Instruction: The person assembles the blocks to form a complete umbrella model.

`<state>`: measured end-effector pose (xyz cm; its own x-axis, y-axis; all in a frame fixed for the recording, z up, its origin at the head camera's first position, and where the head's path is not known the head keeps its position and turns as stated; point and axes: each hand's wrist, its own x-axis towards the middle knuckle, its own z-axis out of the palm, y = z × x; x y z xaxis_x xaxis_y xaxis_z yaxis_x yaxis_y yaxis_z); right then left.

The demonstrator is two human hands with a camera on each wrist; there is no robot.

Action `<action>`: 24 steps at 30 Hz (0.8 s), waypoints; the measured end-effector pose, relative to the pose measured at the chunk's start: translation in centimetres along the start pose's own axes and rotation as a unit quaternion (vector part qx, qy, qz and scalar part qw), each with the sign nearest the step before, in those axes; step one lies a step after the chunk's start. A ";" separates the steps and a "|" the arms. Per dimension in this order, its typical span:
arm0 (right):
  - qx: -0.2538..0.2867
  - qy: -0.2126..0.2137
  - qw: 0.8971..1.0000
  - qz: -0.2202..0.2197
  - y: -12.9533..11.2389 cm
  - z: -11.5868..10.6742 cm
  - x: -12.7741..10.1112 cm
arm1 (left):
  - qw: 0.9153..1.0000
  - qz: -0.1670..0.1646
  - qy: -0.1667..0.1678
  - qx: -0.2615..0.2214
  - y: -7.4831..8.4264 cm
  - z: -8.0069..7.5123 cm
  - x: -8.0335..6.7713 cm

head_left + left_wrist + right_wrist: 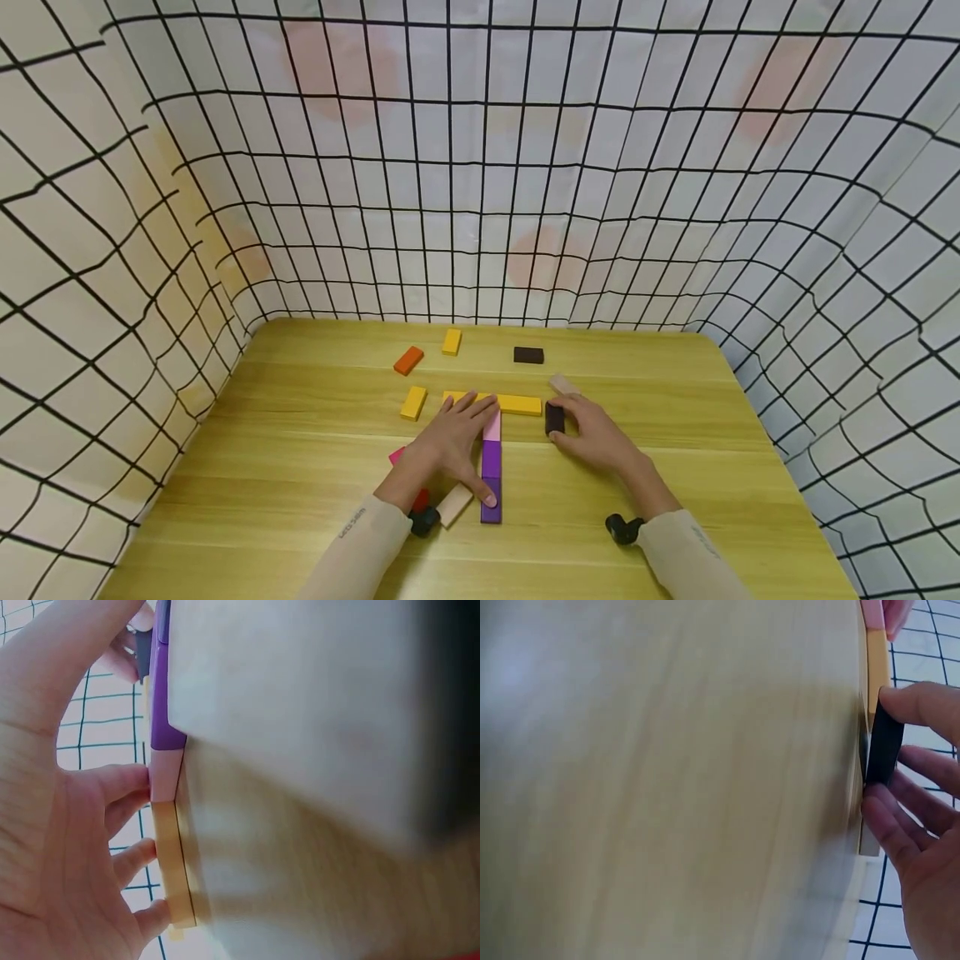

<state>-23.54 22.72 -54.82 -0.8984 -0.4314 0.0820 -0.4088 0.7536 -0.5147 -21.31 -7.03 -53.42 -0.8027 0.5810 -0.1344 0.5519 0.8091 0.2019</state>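
Note:
My left hand (463, 429) lies flat on the table. Its straight fingers touch a pale pink block (492, 427) (165, 774) and a long yellow bar (519, 404) (177, 862), and the thumb lies along the purple blocks (491, 467) (162, 712). Pink and purple run in a line toward me from the yellow bar. My right hand (572, 421) pinches a dark brown block (554, 417) (885, 746) between thumb and fingers, standing it on the table just right of the yellow bar's end (877, 671).
A beige block (563, 385) (870, 841) lies behind the right hand. Orange (408, 360), two yellow (451, 341) (412, 402) and dark (528, 355) blocks sit farther back. Magenta (396, 455), red (421, 498) and beige (454, 504) blocks lie by my left wrist. Grid-patterned cloth walls (480, 167) surround the table.

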 end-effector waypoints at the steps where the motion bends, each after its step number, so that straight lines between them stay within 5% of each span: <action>1: 0.004 0.001 1.000 0.003 -0.1 0.0 0.1 | 1.000 -0.001 0.000 0.000 0.0 0.0 0.0; 24: 0.017 0.039 0.998 0.052 0.2 0.9 3.6 | 1.000 -0.004 -0.004 0.005 0.2 -0.2 0.0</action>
<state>-26.76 20.88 -55.37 -0.9464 -0.3096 0.0923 -0.3072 0.7743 -0.5532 -21.20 -6.90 -53.17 -0.8050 0.5757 -0.1432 0.5482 0.8142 0.1913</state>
